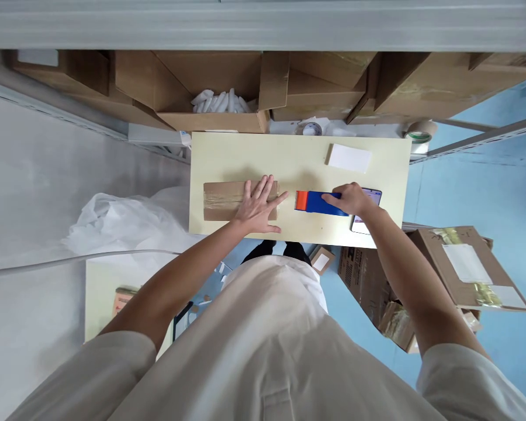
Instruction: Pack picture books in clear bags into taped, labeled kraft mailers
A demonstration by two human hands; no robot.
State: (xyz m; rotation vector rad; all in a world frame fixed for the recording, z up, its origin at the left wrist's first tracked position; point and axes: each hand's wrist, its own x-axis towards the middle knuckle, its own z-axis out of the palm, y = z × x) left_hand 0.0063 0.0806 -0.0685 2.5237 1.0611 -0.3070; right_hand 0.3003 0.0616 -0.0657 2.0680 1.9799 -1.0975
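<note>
A flat cardboard box with shiny packing tape along its top lies on the left half of the pale table. My left hand rests on the box's right end, fingers spread, and covers part of it. To the right of the box, my right hand grips a blue tape dispenser with an orange, jagged-edged end. That end points left toward the box, with a gap between them. Partly under my right wrist lies a phone with its screen lit.
A small white box sits at the table's back right. Behind stand open cartons, one with white pieces, plus tape rolls. Stacked cardboard boxes are at the right, white plastic sheeting at the left.
</note>
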